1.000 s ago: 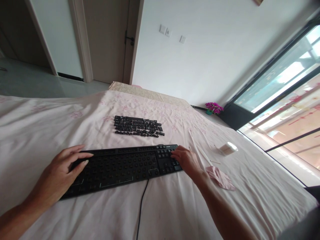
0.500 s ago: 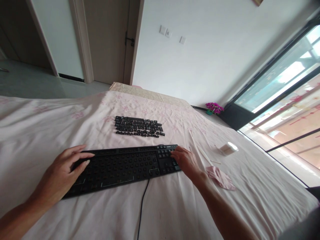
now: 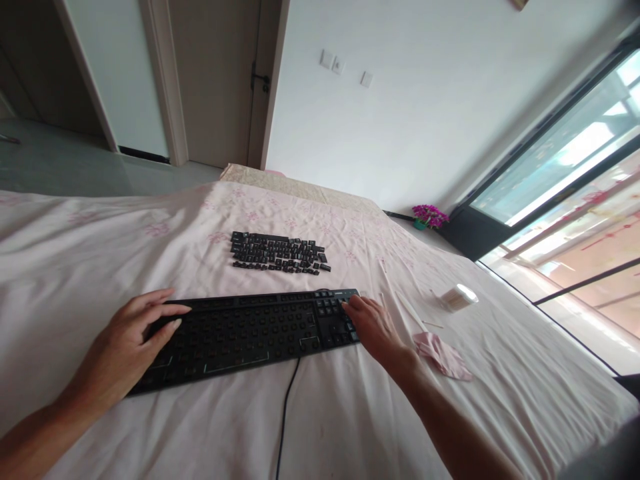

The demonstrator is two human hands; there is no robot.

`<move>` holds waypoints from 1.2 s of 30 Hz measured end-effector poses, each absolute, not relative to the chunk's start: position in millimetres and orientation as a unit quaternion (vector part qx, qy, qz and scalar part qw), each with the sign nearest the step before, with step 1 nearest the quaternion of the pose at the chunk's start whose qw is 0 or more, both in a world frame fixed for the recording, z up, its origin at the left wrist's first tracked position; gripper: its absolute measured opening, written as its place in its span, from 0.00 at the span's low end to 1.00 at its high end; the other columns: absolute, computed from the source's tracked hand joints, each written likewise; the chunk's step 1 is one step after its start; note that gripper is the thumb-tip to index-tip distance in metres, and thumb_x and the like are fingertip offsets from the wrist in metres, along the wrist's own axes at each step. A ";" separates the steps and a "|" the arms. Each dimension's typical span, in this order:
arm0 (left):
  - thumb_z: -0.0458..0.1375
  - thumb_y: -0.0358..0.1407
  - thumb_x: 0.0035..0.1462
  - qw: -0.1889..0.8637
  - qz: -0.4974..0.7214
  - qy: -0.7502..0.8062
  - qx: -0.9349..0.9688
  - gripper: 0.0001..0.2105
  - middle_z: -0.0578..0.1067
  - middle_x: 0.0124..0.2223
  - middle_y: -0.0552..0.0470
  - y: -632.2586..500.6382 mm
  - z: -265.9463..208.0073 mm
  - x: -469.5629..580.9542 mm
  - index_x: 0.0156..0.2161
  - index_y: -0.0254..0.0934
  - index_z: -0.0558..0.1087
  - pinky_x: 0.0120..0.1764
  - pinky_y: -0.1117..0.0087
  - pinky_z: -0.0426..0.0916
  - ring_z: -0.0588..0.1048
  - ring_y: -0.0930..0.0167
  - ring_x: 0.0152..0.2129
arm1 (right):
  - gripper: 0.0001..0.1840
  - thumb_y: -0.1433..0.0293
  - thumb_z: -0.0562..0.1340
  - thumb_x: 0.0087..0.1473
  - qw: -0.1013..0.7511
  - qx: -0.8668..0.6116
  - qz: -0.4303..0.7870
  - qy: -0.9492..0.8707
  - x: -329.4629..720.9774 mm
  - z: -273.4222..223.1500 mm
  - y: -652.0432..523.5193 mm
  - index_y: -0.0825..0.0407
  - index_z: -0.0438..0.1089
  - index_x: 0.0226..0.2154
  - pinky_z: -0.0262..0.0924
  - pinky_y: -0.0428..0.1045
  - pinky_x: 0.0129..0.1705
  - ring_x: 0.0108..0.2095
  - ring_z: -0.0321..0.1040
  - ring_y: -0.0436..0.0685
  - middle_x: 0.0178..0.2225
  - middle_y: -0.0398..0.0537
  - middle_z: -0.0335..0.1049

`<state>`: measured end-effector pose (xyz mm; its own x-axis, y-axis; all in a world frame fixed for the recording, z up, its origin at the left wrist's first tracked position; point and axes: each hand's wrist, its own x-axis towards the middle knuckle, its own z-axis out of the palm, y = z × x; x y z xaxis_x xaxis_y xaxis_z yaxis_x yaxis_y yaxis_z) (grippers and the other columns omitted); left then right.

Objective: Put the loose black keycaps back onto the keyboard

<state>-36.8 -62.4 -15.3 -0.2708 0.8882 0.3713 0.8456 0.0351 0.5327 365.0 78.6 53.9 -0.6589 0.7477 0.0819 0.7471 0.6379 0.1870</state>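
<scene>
A black keyboard (image 3: 235,333) lies slightly aslant on the cloth. Its main key area is stripped of caps, showing rows of bare mounts, while several caps remain on the number pad at its right end. My left hand (image 3: 133,333) grips the left end, thumb and fingers over the upper edge. Over the number pad, my right hand (image 3: 373,323) is closed, with fingertips bent onto the keys; whether a single cap is pinched there is hidden. Beyond the keyboard, loose black keycaps (image 3: 277,253) are laid out in rough rows.
A pink crumpled cloth (image 3: 443,357), a clear tub of cotton swabs (image 3: 457,298) and a few loose swabs (image 3: 433,325) lie to the right. The keyboard's cable (image 3: 286,413) runs toward me across the pale bedsheet (image 3: 240,433).
Hardly anything differs. My right hand's fingers have shifted very slightly over the number pad; my left hand keeps its place on the keyboard.
</scene>
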 end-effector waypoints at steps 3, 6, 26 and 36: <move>0.49 0.46 0.55 0.029 0.352 0.715 0.604 0.16 0.67 0.53 0.49 -62.5 -15.7 -37.5 0.41 0.42 0.74 0.58 0.60 0.56 0.67 0.64 0.51 | 0.12 0.74 0.51 0.59 0.022 0.421 0.114 0.900 362.1 53.7 74.3 0.51 0.69 0.39 0.53 0.50 0.37 0.35 0.62 0.56 0.35 0.50 0.68; 0.49 0.46 0.55 0.030 0.351 0.716 0.602 0.16 0.67 0.53 0.49 -62.2 -16.1 -37.3 0.40 0.43 0.74 0.58 0.60 0.56 0.66 0.64 0.51 | 0.13 0.76 0.51 0.58 0.045 0.426 0.129 0.894 357.8 51.4 69.1 0.51 0.69 0.40 0.53 0.51 0.37 0.35 0.62 0.57 0.36 0.51 0.69; 0.49 0.46 0.56 0.032 0.347 0.709 0.613 0.16 0.66 0.55 0.49 -61.7 -18.3 -39.1 0.42 0.42 0.73 0.60 0.61 0.54 0.65 0.64 0.53 | 0.29 0.81 0.50 0.49 -0.108 0.513 -0.054 0.850 384.3 56.5 73.5 0.47 0.70 0.50 0.58 0.46 0.42 0.39 0.67 0.53 0.37 0.46 0.72; 0.49 0.45 0.55 0.032 0.350 0.712 0.608 0.16 0.66 0.54 0.48 -62.3 -18.2 -38.7 0.41 0.42 0.74 0.59 0.58 0.56 0.66 0.63 0.52 | 0.13 0.66 0.54 0.58 -0.125 0.511 -0.039 0.850 376.9 55.4 78.3 0.45 0.74 0.39 0.58 0.46 0.37 0.37 0.68 0.52 0.39 0.43 0.71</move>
